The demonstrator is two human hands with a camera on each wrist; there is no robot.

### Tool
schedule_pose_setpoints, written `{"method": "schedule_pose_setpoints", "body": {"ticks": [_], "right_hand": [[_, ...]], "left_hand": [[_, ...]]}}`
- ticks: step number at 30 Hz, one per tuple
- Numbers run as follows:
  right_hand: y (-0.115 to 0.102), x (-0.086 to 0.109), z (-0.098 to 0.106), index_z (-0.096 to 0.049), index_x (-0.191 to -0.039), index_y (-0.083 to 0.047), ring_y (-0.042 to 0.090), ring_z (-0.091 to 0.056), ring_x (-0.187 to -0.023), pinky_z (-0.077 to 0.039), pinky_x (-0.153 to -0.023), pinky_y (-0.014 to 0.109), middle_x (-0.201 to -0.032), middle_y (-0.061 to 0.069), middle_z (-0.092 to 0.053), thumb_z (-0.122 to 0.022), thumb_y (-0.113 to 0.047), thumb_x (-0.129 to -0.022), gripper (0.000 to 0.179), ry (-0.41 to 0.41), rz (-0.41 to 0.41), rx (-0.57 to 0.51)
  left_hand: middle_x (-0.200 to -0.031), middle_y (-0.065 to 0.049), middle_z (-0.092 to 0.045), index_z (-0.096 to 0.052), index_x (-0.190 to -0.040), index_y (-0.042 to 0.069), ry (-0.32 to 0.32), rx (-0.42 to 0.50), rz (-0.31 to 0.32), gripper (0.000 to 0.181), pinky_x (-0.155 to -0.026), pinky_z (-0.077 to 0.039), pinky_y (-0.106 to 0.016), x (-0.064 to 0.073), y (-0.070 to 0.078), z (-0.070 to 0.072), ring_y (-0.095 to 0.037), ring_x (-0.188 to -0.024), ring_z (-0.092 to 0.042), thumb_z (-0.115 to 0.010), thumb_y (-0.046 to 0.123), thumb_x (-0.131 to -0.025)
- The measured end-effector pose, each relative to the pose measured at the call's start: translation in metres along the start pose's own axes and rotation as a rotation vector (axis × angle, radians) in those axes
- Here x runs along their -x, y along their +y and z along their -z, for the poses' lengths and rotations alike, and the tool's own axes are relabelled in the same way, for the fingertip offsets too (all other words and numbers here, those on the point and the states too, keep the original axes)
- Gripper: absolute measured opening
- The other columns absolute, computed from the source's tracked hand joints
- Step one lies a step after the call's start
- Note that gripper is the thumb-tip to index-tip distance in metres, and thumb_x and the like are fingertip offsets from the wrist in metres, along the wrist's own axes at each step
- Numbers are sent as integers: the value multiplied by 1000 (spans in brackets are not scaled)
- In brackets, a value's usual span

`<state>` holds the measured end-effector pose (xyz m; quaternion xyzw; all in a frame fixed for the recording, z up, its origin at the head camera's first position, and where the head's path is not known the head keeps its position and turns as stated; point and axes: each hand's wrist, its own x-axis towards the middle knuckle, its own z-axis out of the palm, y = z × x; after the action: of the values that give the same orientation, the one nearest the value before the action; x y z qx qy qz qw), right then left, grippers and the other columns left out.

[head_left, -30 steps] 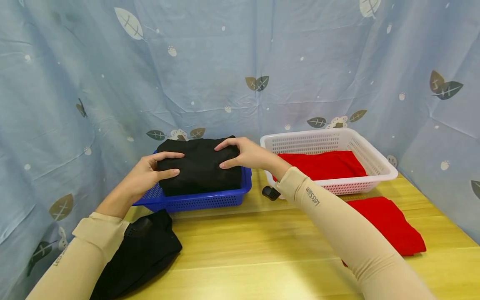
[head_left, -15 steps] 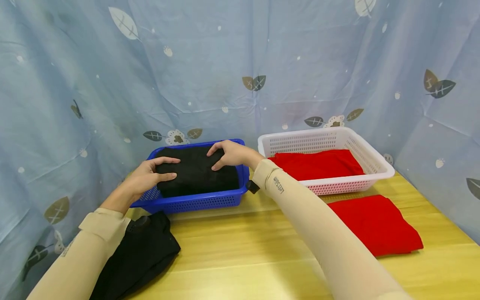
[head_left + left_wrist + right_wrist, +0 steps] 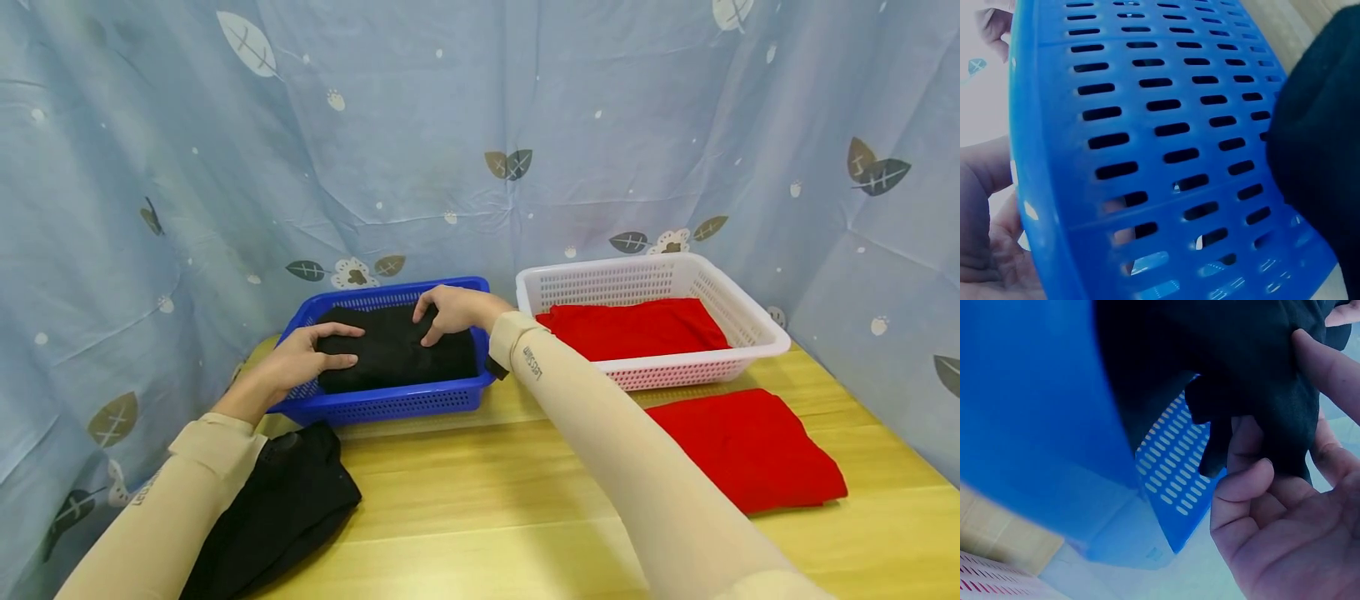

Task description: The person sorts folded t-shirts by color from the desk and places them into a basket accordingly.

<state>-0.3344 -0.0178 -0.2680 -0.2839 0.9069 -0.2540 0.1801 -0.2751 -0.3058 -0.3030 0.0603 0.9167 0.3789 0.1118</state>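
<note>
A folded black garment [image 3: 393,337] lies inside the blue perforated basket [image 3: 408,402] at the back left of the table. At its left end my left hand [image 3: 292,364] grips it, thumb and index finger spread over the top. My right hand [image 3: 459,309] holds the right end; in the right wrist view the thumb presses the black cloth [image 3: 1241,356] while other fingers curl under it. The left wrist view mostly shows the blue basket's side [image 3: 1166,125], which hides part of my left hand [image 3: 997,244].
Right of the blue basket stands a white basket [image 3: 697,364] with red folded cloth [image 3: 633,329] inside. Another red folded cloth [image 3: 757,450] lies on the wooden table [image 3: 450,517] before it. A second black garment [image 3: 292,508] lies at front left, partly under my left forearm. Patterned curtain [image 3: 420,150] hangs behind.
The black garment has sunk deeper into the blue basket, baring its back rim. My right hand has shifted left and down with it; my left hand has moved slightly.
</note>
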Motion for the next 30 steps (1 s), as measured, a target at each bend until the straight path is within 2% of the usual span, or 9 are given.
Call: {"method": "schedule_pose_setpoints", "body": {"ticks": [7, 14, 20, 26, 29, 30], "right_hand": [[-4, -8, -2, -65, -136, -18, 26, -55, -125, -50, -107, 42, -157, 8, -52, -77, -26, -101, 37, -58, -48, 19], [-9, -13, -7, -66, -137, -20, 24, -58, -131, -52, -109, 45, -154, 4, -57, -73, -33, -104, 37, -117, -95, 38], [-9, -16, -9, -65, -138, -21, 21, -58, -129, -53, -104, 41, -150, 2, -61, -71, -37, -104, 38, -141, -143, 51], [-9, -15, -8, -63, -146, -20, 27, -59, -135, -54, -108, 42, -155, 3, -59, -69, -39, -105, 45, -164, -167, 60], [-9, -15, -9, -60, -150, -21, 27, -59, -137, -54, -109, 42, -158, 2, -57, -69, -40, -106, 49, -178, -185, 77], [-9, -15, -9, -60, -151, -21, 27, -59, -136, -54, -108, 41, -159, 3, -56, -68, -40, -106, 50, -182, -189, 85]], "left_hand": [[-177, -25, -21, -53, -158, 17, -9, -26, 30, 58, -120, -29, -78, -2, -3, -1, -56, -159, -21, -72, 28, -104], [-174, -27, -25, -55, -156, 15, -33, -49, 35, 58, -121, -31, -76, -6, -5, -6, -55, -156, -26, -73, 31, -104], [-172, -28, -27, -58, -154, 14, -34, -87, 32, 54, -120, -31, -76, -7, -4, -10, -55, -153, -29, -72, 27, -104], [-172, -29, -28, -59, -153, 13, -31, -123, 41, 52, -122, -28, -76, -9, -2, -9, -56, -153, -28, -71, 23, -103], [-172, -30, -28, -59, -152, 12, -30, -134, 40, 51, -122, -31, -74, -8, -3, -7, -54, -150, -32, -71, 21, -103], [-171, -30, -28, -59, -152, 12, -30, -137, 42, 51, -118, -37, -71, -8, -3, -7, -53, -143, -39, -71, 21, -103]]}}
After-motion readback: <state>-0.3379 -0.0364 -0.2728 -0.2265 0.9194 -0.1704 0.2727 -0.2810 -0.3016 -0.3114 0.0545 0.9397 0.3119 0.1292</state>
